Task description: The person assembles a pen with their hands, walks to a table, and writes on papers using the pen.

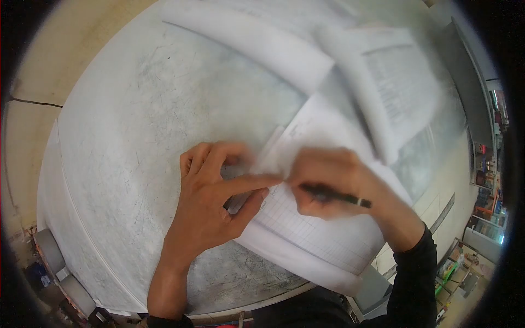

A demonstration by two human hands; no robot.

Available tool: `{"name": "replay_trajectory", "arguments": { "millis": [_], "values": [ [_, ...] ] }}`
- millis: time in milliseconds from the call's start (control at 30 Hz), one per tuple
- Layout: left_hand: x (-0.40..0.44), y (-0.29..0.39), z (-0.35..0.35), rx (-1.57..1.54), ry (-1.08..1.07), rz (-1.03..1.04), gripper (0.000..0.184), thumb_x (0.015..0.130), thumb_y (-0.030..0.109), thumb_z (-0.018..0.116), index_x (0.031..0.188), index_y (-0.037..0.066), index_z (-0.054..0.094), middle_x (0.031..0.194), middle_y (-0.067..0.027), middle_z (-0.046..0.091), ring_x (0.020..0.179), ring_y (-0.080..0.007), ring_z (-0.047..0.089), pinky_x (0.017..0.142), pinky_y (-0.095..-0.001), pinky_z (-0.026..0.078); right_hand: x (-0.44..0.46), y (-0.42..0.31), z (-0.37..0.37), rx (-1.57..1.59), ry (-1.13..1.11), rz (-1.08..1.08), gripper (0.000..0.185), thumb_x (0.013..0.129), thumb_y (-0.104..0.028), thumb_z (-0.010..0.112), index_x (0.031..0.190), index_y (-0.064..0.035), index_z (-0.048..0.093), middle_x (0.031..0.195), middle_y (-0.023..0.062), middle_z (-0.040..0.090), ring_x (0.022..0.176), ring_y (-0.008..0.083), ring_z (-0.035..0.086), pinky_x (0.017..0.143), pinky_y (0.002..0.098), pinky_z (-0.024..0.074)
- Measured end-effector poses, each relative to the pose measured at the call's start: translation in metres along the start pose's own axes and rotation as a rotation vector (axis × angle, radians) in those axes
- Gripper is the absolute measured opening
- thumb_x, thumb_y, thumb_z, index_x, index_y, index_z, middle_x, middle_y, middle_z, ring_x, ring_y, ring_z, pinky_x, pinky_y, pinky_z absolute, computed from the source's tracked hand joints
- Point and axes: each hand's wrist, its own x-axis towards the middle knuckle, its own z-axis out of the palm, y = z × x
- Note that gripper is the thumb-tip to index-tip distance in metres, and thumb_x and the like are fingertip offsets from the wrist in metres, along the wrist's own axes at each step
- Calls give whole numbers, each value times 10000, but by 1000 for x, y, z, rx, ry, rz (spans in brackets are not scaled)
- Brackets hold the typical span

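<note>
A black pen (336,195) lies tilted in the right hand (333,183), above gridded white paper (322,235).

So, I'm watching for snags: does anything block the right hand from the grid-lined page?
Nothing visible blocks the right hand, holding a pen, from the grid-lined page. The left hand reaches in close beside it; blur hides whether they touch.

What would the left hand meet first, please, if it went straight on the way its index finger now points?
Most likely the right hand, which holds a dark pen; the left hand points its index finger towards it. They look very close, but blur hides whether they touch.
</note>
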Motion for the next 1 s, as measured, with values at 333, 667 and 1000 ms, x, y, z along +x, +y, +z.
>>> {"name": "replay_trajectory", "arguments": {
  "millis": [333,667,1000],
  "values": [
    [-1,1,-1,-4,9,19,292,799,122,851,1067,237,866,1174,-26,607,1115,-239,518,1051,-409,346,-1,-2,3,16,55,10,177,812,-1,761,895,-54,614,780,72,603,656,239,628,590,368,488],
    [-1,0,-1,10,9,9,289,798,125,854,1063,238,868,1172,-19,609,1119,-237,519,1051,-407,350,0,-2,-1,47,19,16,177,805,8,757,898,-51,618,775,78,598,660,239,627,587,373,482],
    [-2,-4,-1,-1,4,-3,297,789,123,858,1061,243,867,1170,-20,605,1111,-233,514,1050,-404,342,3,0,3,-1,54,-6,184,786,28,738,900,-45,614,754,78,584,639,243,613,570,379,477]
  ]
}}
